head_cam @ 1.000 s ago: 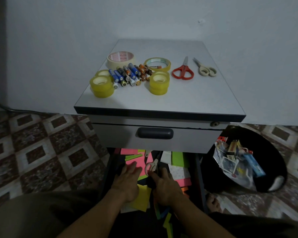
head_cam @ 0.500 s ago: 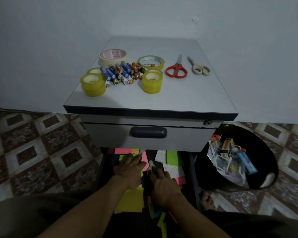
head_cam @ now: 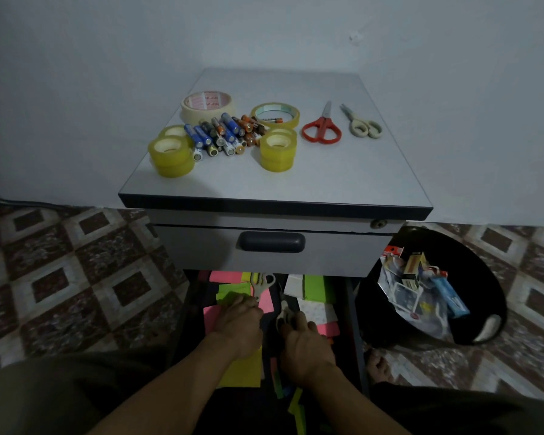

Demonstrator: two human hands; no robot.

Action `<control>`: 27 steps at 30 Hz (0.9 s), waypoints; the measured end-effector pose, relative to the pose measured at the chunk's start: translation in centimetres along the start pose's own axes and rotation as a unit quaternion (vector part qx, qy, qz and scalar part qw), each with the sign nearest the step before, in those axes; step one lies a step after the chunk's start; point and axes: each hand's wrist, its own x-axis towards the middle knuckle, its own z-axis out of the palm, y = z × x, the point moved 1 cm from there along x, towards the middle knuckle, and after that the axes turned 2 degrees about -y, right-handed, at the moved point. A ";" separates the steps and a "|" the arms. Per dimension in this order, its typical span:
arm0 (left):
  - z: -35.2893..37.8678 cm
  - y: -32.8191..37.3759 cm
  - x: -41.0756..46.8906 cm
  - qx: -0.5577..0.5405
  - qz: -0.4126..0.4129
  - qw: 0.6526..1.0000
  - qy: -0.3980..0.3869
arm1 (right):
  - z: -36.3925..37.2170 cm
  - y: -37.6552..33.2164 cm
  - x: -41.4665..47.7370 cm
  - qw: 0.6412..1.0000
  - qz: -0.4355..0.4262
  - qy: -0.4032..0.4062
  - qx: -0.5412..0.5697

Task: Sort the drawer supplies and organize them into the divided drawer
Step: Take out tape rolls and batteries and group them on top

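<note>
Below the shut upper drawer [head_cam: 272, 243], the lower drawer [head_cam: 352, 309] stands open and is strewn with coloured sticky notes [head_cam: 314, 287]. My left hand [head_cam: 239, 320] reaches into it and grips a pair of beige scissors [head_cam: 263, 285], whose handles stick up past my fingers. Beside it, my right hand [head_cam: 305, 343] pinches a small pale object [head_cam: 284, 313] at its fingertips; what it is cannot be told. On the cabinet top [head_cam: 343, 180] lie tape rolls [head_cam: 171, 155], a heap of batteries [head_cam: 223, 135], red scissors [head_cam: 322, 128] and beige scissors [head_cam: 363, 125].
A black bin [head_cam: 471, 277] holding packaging and a plastic bag stands on the tiled floor to the right of the cabinet. A bare foot [head_cam: 379, 365] rests beside it. The wall is directly behind the cabinet.
My left hand, which lay flat on the notes, now holds beige scissors with the handles raised. My right hand stayed at the drawer's middle. The view shifted slightly.
</note>
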 end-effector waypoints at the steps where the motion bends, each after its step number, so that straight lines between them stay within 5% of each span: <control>1: 0.1 0.2 -0.4 0.000 0.003 1.000 0.004 | 0.0 -0.1 -0.2 1.000 0.000 -0.002 0.006; 10: 1.8 1.6 -2.4 -0.054 0.012 0.996 0.075 | 0.0 -0.4 -1.5 1.000 0.011 -0.017 -0.006; 15: 2.0 2.3 -2.6 -0.005 -0.006 1.000 0.017 | -0.4 -0.2 -2.3 1.000 0.019 0.004 -0.005; 27: 1.0 2.4 -1.0 0.013 -0.075 0.995 0.069 | 0.3 0.7 -2.5 0.988 0.130 0.028 0.079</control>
